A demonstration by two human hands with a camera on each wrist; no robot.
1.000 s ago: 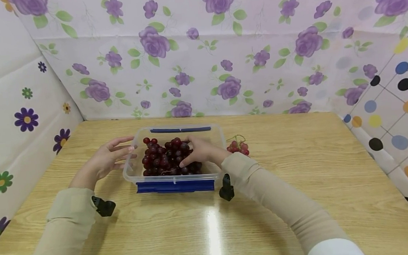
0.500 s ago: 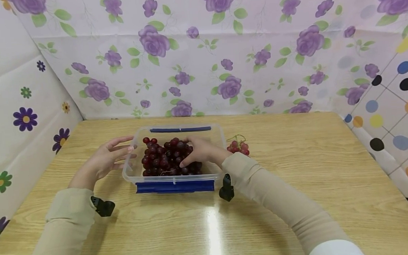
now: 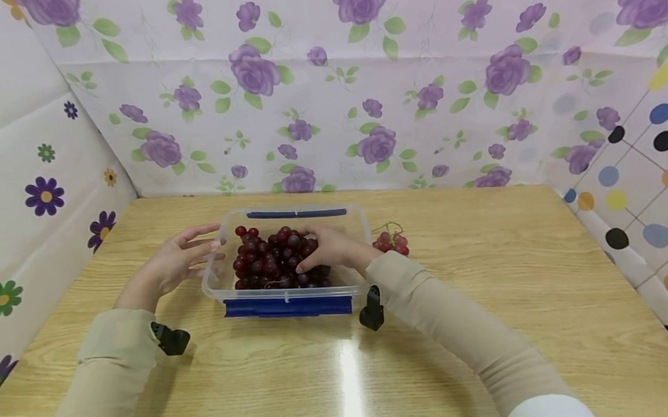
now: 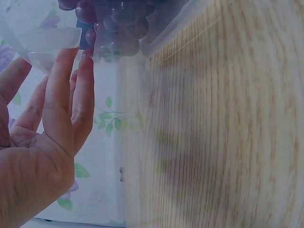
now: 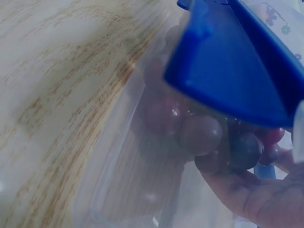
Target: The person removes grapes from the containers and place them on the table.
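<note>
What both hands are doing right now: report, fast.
Left hand: open, at the left end of the clear container, gripping nothing.
Right hand: closed on dark grapes inside the container.

Both hands [image 3: 179,259] [image 3: 331,246] forward, left fingers [image 4: 59,95] loosely apart

Open on top, the box [image 3: 316,292] lets a hand in from above, but grapes [image 3: 264,260] and the right hand [image 3: 333,246] crowd the middle. The left hand [image 3: 173,261] blocks its left side; a small bunch [image 3: 391,243] sits just beside its right.
</note>
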